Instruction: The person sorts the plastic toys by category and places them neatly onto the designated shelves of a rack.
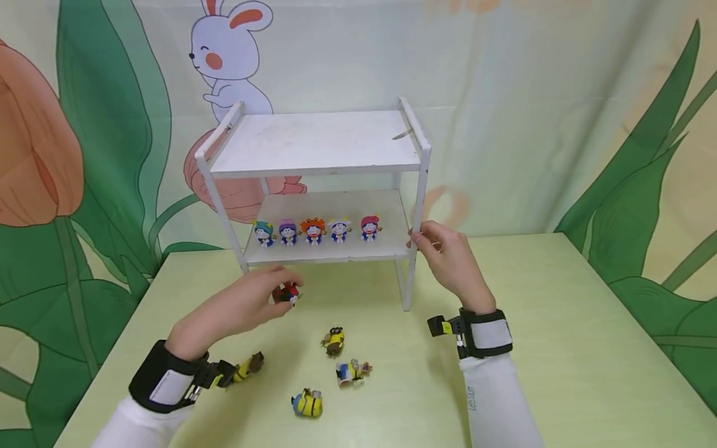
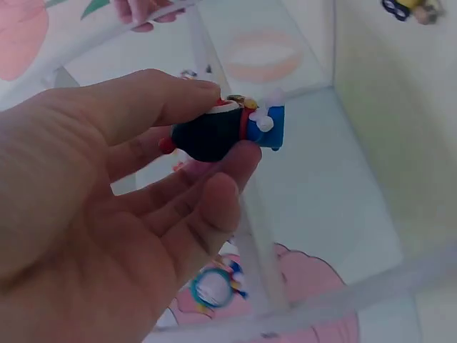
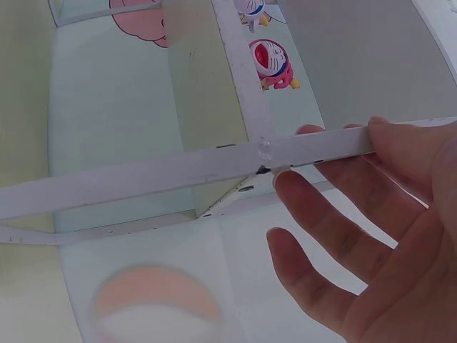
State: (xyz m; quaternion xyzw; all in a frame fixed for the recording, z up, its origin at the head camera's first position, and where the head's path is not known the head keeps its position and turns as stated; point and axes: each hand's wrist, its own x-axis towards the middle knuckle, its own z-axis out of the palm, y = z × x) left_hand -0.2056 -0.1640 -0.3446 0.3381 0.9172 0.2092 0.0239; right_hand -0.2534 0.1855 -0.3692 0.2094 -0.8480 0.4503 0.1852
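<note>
My left hand (image 1: 252,295) pinches a small figurine (image 2: 211,134) between thumb and fingers, in front of the rack's lower board. The figurine has a dark rounded head, a red collar and a blue body; it lies sideways in the left wrist view. My right hand (image 1: 452,260) grips the right front leg (image 3: 314,151) of a white two-tier rack (image 1: 313,143), thumb on one side and fingers on the other. On the lower board (image 1: 330,202) several small figurines in coloured hats stand in a row, among them an orange-hatted one (image 1: 313,231) and a pink-hatted one (image 1: 370,228).
Several yellow minion figures lie on the light green table (image 1: 560,348): one below the rack (image 1: 334,342), one in blue and white (image 1: 348,371), one nearest me (image 1: 307,404), and one beside my left wrist (image 1: 249,367). A printed curtain (image 1: 504,124) hangs behind the rack.
</note>
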